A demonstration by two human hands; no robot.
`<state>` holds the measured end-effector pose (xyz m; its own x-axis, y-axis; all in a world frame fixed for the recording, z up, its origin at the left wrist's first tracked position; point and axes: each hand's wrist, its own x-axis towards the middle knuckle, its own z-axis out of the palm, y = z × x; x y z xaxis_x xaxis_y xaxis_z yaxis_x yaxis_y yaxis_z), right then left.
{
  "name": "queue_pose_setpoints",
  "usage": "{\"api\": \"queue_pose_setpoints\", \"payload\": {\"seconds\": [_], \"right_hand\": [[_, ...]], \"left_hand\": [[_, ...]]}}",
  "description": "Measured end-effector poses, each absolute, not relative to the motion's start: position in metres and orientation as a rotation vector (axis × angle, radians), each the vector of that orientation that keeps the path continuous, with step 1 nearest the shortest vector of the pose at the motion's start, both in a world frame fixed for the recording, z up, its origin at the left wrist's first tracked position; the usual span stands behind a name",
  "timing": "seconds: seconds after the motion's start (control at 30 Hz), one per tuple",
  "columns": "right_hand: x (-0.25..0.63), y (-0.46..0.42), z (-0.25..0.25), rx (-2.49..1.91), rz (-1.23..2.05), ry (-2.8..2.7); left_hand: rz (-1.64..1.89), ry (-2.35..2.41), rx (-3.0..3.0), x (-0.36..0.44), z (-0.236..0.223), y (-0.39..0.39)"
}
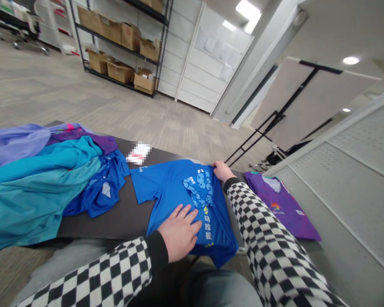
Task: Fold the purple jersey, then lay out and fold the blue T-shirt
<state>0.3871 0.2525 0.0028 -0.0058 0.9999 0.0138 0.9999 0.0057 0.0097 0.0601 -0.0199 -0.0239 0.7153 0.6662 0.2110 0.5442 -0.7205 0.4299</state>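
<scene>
A blue T-shirt [174, 183] with a light blue wave pattern and printed lettering lies partly folded over on the dark table. My left hand [181, 232] rests flat on its lower middle, fingers spread. At the shirt's far right corner, my right hand [223, 171] is closed on the fabric; the fingertips are partly hidden. One sleeve of the shirt stretches out to the left. Part of the shirt droops over the table's near edge, close to my knees.
A heap of teal clothes [51, 192], with lilac, purple and dark blue ones [107, 183], covers the table's left [131, 217]. A blurred white item [138, 153] lies near the back edge. A folded purple shirt [284, 204] sits right, beside a grey partition [365, 170].
</scene>
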Motion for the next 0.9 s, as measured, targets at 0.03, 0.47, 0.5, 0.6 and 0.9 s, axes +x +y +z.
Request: {"api": "queue_pose_setpoints", "payload": {"seconds": [0.03, 0.47, 0.5, 0.6, 0.9], "right_hand": [[0.387, 0.25, 0.003, -2.201, -0.033, -2.215], [0.384, 0.165, -0.036, -1.897, 0.06, -2.15], [0.382, 0.165, -0.037, -1.897, 0.061, -2.14], [0.38, 0.165, -0.035, -1.889, 0.068, -2.121], [0.376, 0.162, -0.03, -1.891, 0.069, -2.098]], "left_hand": [[0.506, 0.943, 2.585, 0.06, -0.024, -0.02], [0.629, 0.657, 2.187, 0.1, 0.004, -0.081], [0.594, 0.663, 2.077, 0.113, -0.001, -0.094], [0.439, 0.817, 1.958, 0.154, -0.019, -0.122], [0.095, 0.984, 2.408, 0.227, -0.026, -0.088]]}}
